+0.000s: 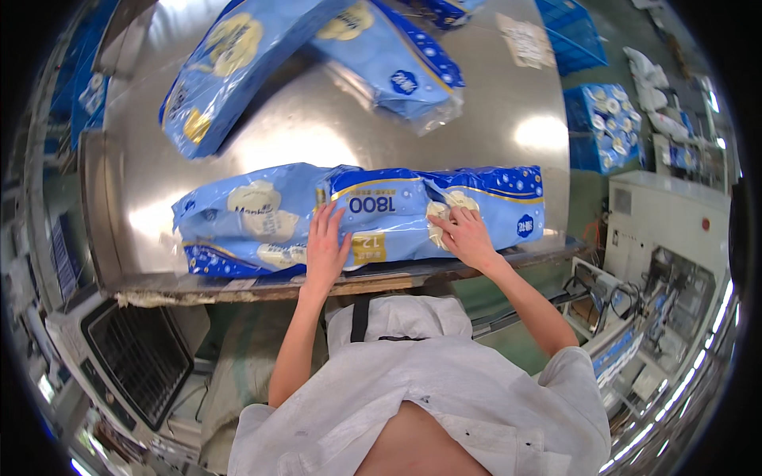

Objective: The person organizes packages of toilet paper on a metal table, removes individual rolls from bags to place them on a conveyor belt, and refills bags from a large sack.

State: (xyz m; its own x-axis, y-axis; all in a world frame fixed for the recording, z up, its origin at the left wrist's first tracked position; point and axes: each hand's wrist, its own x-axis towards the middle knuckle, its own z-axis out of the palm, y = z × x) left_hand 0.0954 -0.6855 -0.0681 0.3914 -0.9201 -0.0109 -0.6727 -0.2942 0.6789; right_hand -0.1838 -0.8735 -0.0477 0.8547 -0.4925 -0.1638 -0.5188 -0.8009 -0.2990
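Note:
A long light-blue plastic-wrapped package (389, 214) with dark-blue bands and pale cloud shapes lies crosswise along the near edge of the metal table (508, 103). Its film is creased around the middle and at the left end. My left hand (326, 246) rests flat on the package, left of its middle, fingers extended and apart. Farther right, my right hand (467, 236) touches the top of the wrap with fingers slightly bent and spread, beside a fold in the film. Neither hand is lifting the package.
Two similar blue packages, one long (230, 71) and one angled (389, 59), lie at the table's far side. A paper sheet (525, 41) is at far right. Blue crates, one holding rolls (611, 119), stand beyond the right edge. A pale machine cabinet (647, 222) is at right.

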